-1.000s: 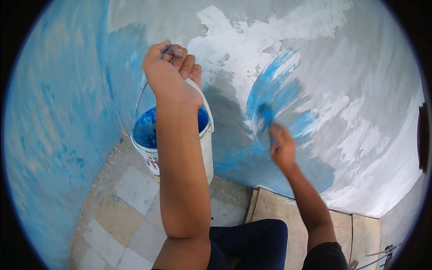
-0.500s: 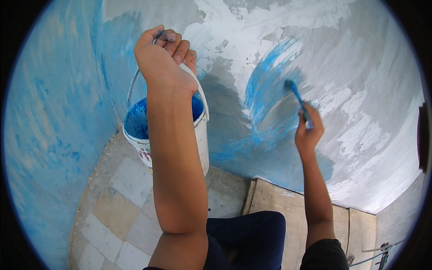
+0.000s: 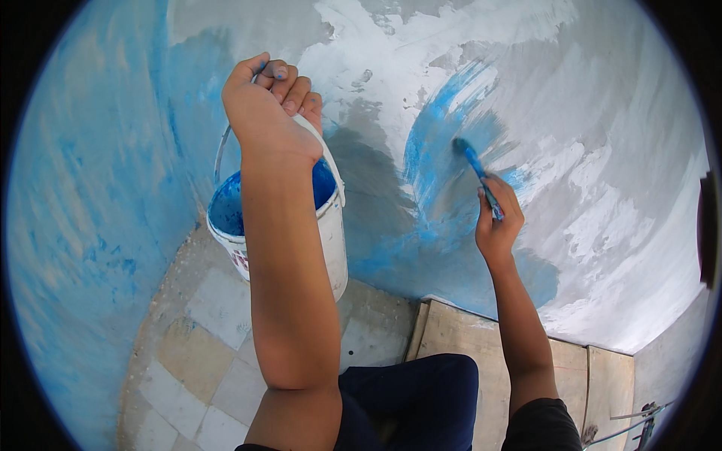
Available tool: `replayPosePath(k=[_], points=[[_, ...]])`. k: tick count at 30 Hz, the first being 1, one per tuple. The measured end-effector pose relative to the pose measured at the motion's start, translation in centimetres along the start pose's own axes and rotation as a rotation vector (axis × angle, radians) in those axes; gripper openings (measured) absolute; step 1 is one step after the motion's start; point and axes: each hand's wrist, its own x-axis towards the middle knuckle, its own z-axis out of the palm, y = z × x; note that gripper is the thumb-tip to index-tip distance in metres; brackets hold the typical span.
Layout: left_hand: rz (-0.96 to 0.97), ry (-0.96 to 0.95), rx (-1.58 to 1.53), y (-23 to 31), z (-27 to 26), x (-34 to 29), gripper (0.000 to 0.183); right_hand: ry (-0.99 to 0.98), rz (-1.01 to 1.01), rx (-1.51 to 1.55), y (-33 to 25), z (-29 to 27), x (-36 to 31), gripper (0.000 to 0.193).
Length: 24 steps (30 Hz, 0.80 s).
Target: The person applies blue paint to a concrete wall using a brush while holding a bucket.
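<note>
From my left hand (image 3: 274, 105), its fingers curled round the handle, hangs a white paint bucket (image 3: 331, 240). Blue paint coats the inside of the bucket, and my forearm covers the middle of its opening. My right hand (image 3: 500, 223) grips a paintbrush (image 3: 471, 159) by its paint-smeared handle. The dark bristles are against or very close to the wall (image 3: 602, 165), over a patch of fresh blue strokes (image 3: 436, 143). Around that patch the wall is grey and white. Blue specks mark the fingers of my left hand.
Blue paint covers the wall section (image 3: 90, 203) on the left. Below are worn floor tiles (image 3: 197, 358). Wooden boards (image 3: 481, 346) lie at the wall's foot, beside my dark-clad leg (image 3: 421, 398). Thin rods or cables (image 3: 639, 421) show at the lower right, a dark object (image 3: 707, 229) at the right edge.
My right hand has moved the brush left and slightly down across the wall, and more blue shows right of the brush. My left hand and the bucket have shifted only slightly.
</note>
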Motion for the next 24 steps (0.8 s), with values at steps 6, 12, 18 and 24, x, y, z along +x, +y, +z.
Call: replayPosePath(k=[6,12,18,24], points=[[-0.044,-0.003,-0.060,-0.3,-0.1,0.4,0.031,-0.419,-0.088,-0.146,0.9,2.8,-10.3,0.046],[-0.035,-0.020,-0.027,-1.1,0.8,-0.1,0.032,-0.547,0.015,-0.045,0.6,3.4,-8.3,0.039],[0.001,-0.050,-0.040,-1.3,-0.6,0.7,0.031,-0.148,-0.094,-0.075,-2.5,3.1,3.3,0.041],[-0.018,-0.040,-0.074,-0.9,-0.3,0.3,0.029,-0.726,-0.223,-0.253,-1.4,4.8,-8.9,0.030]])
